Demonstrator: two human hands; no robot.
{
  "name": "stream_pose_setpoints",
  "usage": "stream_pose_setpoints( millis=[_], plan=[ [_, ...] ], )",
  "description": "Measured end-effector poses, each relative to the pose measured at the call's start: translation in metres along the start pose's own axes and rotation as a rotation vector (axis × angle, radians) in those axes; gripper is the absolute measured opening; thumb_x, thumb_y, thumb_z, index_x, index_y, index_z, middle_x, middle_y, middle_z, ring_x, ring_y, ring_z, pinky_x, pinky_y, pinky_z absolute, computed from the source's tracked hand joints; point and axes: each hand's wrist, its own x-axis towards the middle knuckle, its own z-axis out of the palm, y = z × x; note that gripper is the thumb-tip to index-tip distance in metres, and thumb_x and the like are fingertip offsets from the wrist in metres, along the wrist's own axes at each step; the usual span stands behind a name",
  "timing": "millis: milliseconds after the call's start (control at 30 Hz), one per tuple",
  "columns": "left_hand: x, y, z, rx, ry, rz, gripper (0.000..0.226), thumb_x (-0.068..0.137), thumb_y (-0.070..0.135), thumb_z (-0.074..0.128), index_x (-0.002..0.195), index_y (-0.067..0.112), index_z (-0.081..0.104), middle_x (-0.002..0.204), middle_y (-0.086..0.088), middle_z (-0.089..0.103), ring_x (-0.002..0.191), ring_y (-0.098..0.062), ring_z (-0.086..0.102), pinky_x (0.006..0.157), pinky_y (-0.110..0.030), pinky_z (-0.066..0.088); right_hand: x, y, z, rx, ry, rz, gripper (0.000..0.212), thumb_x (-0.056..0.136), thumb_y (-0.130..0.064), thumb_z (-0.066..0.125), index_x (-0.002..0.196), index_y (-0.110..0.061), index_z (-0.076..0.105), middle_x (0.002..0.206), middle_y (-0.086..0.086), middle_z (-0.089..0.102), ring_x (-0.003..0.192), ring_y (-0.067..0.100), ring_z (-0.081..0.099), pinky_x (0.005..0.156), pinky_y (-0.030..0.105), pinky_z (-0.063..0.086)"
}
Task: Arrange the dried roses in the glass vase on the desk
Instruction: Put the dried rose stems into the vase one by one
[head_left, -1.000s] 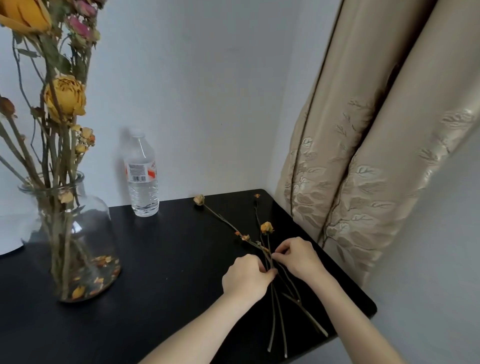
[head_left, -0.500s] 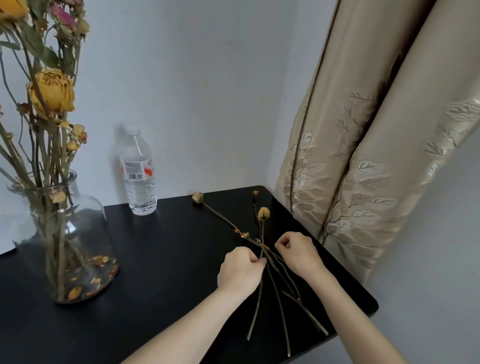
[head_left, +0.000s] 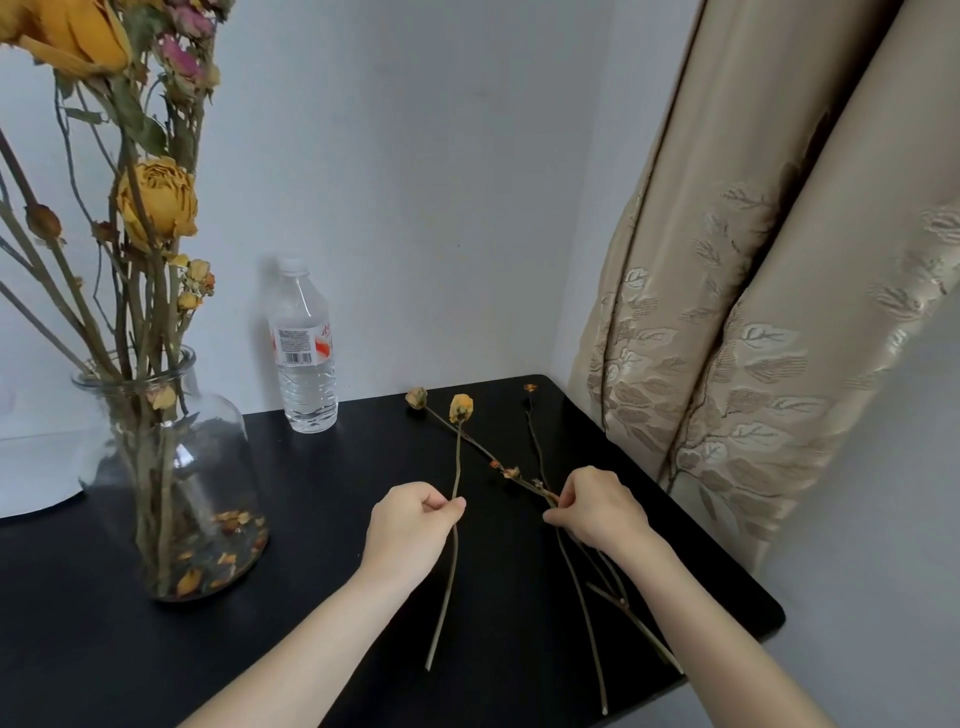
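The left hand (head_left: 410, 525) pinches one thin yellow-budded dried rose stem (head_left: 456, 499) clear of the loose dried stems (head_left: 540, 483), which the right hand (head_left: 597, 512) grips against the black desk's (head_left: 322, 519) right edge; the clear glass vase (head_left: 171, 467) waits at the left.

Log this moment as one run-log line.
left hand: pinching yellow rose stem, separated from pile | right hand: on remaining stems on desk | glass vase: partly filled | step: stem not yet in vase

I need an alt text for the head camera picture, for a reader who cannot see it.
The left hand pinches one dried yellow rose by its stem, while the right hand grips the loose stems lying on the black desk. A glass vase of dried roses stands left, beside a water bottle.
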Motion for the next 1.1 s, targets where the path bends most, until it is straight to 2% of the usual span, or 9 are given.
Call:
stream_pose_setpoints(
  millis=[167, 400, 533, 700, 833, 1000, 1100],
  plan=[
    [-0.003, -0.007, -0.005, -0.008, -0.022, -0.001, 0.018, 0.086, 0.029, 0.062, 0.076, 0.014, 0.067, 0.076, 0.000, 0.064, 0.076, -0.008, 0.058, 0.059, -0.017, 0.037, -0.003, 0.000, 0.003, -0.022, 0.014, 0.026, 0.015, 0.086, -0.027, 0.065, 0.092, -0.013, 0.067, 0.086, 0.001, 0.063, 0.080, 0.017, 0.063, 0.063, 0.028, 0.048],
    [-0.006, -0.008, -0.004, -0.002, -0.032, 0.006, 0.018, 0.086, 0.028, 0.062, 0.077, 0.013, 0.067, 0.076, -0.001, 0.064, 0.073, -0.008, 0.058, 0.058, -0.017, 0.036, -0.002, -0.001, -0.009, -0.003, 0.054, 0.014, 0.014, 0.087, -0.027, 0.062, 0.082, -0.016, 0.069, 0.075, -0.002, 0.061, 0.069, 0.014, 0.060, 0.061, 0.028, 0.049],
    [-0.007, -0.009, -0.006, -0.007, -0.036, 0.008, 0.018, 0.086, 0.028, 0.061, 0.079, 0.013, 0.068, 0.079, -0.002, 0.065, 0.077, -0.009, 0.058, 0.059, -0.017, 0.036, -0.002, -0.002, -0.021, 0.076, 0.062, -0.048, 0.015, 0.087, -0.024, 0.062, 0.074, -0.018, 0.067, 0.083, 0.000, 0.066, 0.079, 0.016, 0.062, 0.071, 0.029, 0.052],
    [-0.009, -0.008, -0.014, -0.029, -0.032, 0.020, 0.019, 0.086, 0.027, 0.061, 0.078, 0.013, 0.069, 0.079, -0.003, 0.066, 0.077, -0.009, 0.058, 0.060, -0.016, 0.036, -0.003, -0.012, -0.042, 0.186, 0.126, -0.128, 0.015, 0.089, -0.024, 0.059, 0.081, -0.015, 0.069, 0.080, -0.002, 0.061, 0.075, 0.010, 0.055, 0.072, 0.025, 0.041],
    [-0.012, -0.007, -0.024, -0.040, -0.008, 0.048, 0.020, 0.087, 0.027, 0.061, 0.075, 0.012, 0.070, 0.075, -0.003, 0.066, 0.075, -0.010, 0.058, 0.060, -0.016, 0.036, -0.006, -0.023, -0.057, 0.278, 0.217, -0.203, 0.012, 0.090, -0.022, 0.059, 0.085, -0.017, 0.069, 0.071, -0.010, 0.057, 0.065, -0.004, 0.047, 0.063, 0.019, 0.036],
    [-0.016, -0.008, -0.037, -0.028, 0.016, 0.103, 0.020, 0.087, 0.027, 0.060, 0.074, 0.014, 0.069, 0.068, 0.002, 0.062, 0.071, -0.009, 0.057, 0.060, -0.016, 0.036, -0.009, -0.032, -0.066, 0.396, 0.362, -0.296, 0.012, 0.089, -0.023, 0.061, 0.091, -0.016, 0.070, 0.069, -0.017, 0.057, 0.067, -0.005, 0.050, 0.056, 0.008, 0.032],
    [-0.019, -0.008, -0.045, -0.028, 0.038, 0.142, 0.021, 0.086, 0.027, 0.061, 0.070, 0.016, 0.069, 0.057, 0.006, 0.054, 0.060, -0.006, 0.051, 0.058, -0.016, 0.035, -0.012, -0.038, -0.066, 0.482, 0.385, -0.328, 0.012, 0.089, -0.024, 0.061, 0.092, -0.016, 0.070, 0.072, -0.015, 0.059, 0.068, -0.004, 0.052, 0.053, 0.006, 0.038]
  ],
)
